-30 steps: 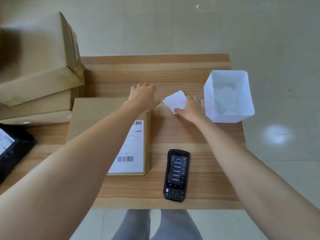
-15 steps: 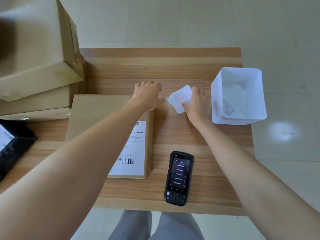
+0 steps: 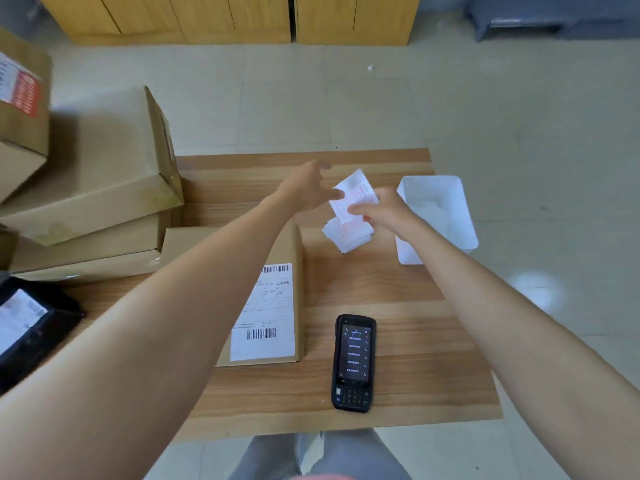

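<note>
A small white slip with red print (image 3: pixel 354 194) is lifted above a stack of similar slips (image 3: pixel 348 235) on the wooden table (image 3: pixel 398 306). My right hand (image 3: pixel 384 211) pinches the slip's right edge. My left hand (image 3: pixel 308 187) has left the flat cardboard box (image 3: pixel 273 244) and pinches the slip's left edge with its thumb. The box bears a white barcode label (image 3: pixel 268 313) and lies under my left forearm.
A white plastic bin (image 3: pixel 436 216) stands at the table's right edge. A black handheld scanner (image 3: pixel 353 362) lies near the front edge. Stacked cardboard boxes (image 3: pixel 93 188) fill the left side, with a black parcel (image 3: pixel 27 327) at far left. Wooden cabinets (image 3: pixel 242 15) stand across the floor.
My right hand lifted one slip off the stack. My left hand came off the box and moved right to the slip. The camera tilted up, showing more floor and cabinets.
</note>
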Demonstrator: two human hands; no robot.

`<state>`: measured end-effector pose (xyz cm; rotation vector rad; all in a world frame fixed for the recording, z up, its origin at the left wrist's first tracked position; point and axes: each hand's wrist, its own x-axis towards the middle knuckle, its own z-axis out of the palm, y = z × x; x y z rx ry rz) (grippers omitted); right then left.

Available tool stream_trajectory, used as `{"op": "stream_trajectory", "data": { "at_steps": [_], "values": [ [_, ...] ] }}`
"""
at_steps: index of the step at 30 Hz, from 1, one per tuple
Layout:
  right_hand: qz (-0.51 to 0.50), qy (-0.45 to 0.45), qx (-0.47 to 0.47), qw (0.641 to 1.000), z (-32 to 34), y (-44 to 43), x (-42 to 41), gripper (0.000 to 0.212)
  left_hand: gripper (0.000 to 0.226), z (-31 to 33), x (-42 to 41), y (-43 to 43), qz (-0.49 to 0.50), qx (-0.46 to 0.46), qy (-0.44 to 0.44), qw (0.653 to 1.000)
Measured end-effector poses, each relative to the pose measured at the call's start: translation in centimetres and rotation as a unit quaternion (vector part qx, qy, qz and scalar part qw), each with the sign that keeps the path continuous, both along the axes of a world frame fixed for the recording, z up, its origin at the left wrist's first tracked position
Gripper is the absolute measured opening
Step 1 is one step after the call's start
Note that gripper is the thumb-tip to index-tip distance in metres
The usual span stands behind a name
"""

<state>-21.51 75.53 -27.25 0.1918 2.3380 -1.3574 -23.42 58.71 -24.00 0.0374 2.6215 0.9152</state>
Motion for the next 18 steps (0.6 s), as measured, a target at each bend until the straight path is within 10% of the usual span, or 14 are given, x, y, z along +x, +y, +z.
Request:
{"op": "stream_trajectory", "data": {
  "at_steps": [11,18],
  "values": [
    [0.005,0.109,-0.049,0.993,10.5,-1.1,2.8,0.007,0.004,7.9,2.1,-2.1,-0.028,0.140,0.076,0.987],
    [0.048,0.122,-0.035,0.991,11.7,-2.9,3.7,0.016,0.012,8.8,4.5,-3.4,-0.090,0.089,0.051,0.991]
  ]
}}
